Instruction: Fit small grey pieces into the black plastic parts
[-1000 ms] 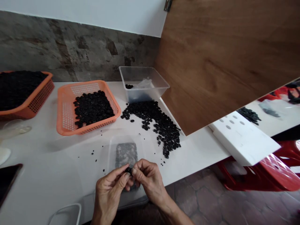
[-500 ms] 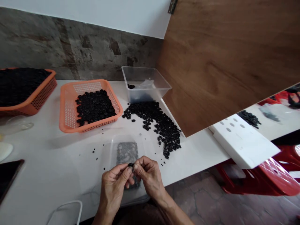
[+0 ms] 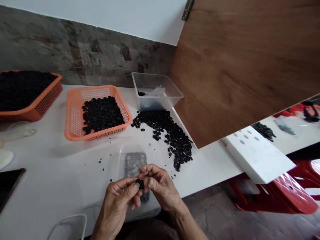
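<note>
My left hand (image 3: 120,198) pinches a small black piece (image 3: 139,183) between thumb and fingertips. Close beside it on the right is my right hand (image 3: 160,186), its thumb apart from its curled fingers; whether anything tiny is between them is too small to tell. Both hands are over a clear plastic tray (image 3: 121,160) with small dark bits in it, partly hidden by them. A loose pile of black pieces (image 3: 175,136) lies on the white table beyond the tray. An orange basket (image 3: 70,120) holds more black pieces.
A fuller orange basket (image 3: 47,96) stands far left. Behind the pile is a clear bin (image 3: 160,101). A brown wooden panel (image 3: 237,66) slants over the right side, near a white box (image 3: 262,160) and red stools (image 3: 287,196). A dark flat device (image 3: 8,185) lies at left.
My right thumb and fingers have drawn apart and away from the black piece, which stays in my left hand. The view has shifted slightly.
</note>
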The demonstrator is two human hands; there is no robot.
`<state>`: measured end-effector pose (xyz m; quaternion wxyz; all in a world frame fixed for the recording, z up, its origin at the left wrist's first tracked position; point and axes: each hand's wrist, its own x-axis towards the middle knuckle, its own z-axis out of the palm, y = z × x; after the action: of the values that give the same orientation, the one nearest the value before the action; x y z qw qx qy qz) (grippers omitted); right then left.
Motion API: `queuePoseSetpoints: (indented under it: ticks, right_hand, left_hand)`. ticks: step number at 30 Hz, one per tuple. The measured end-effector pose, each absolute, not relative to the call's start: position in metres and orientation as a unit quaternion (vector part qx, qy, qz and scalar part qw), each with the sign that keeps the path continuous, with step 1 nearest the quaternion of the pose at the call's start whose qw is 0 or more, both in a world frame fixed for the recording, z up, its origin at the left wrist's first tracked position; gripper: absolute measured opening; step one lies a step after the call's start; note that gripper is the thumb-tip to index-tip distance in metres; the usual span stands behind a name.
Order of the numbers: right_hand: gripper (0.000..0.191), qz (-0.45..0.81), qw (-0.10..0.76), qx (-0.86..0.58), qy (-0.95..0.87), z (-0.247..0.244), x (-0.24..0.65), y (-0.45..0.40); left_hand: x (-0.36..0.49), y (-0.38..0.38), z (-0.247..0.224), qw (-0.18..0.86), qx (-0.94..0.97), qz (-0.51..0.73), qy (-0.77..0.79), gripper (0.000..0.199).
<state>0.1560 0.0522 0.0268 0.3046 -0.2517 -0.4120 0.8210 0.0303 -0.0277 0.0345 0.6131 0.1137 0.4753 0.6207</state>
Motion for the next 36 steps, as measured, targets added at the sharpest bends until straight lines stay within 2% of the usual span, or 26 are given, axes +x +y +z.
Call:
queuePoseSetpoints:
  ticks: [4,13,36]
  right_hand:
    - [0.052,0.855,0.274,-0.241,-0.368,0.025,0.154,0.047]
    - [0.049,0.885,0.257,-0.226,-0.317,0.019,0.151,0.041]
    - [0.044,0.883,0.276,-0.206,-0.319,0.023,0.147,0.036]
  left_hand:
    - [0.031,-0.032,0.037,0.634,0.143,0.617,0.444,0.026]
    - [0.034,-0.035,0.038,0.637,0.176,0.604,0.445,0.025]
    - [0.031,-0.039,0.048,0.621,0.260,0.584,0.454,0.027]
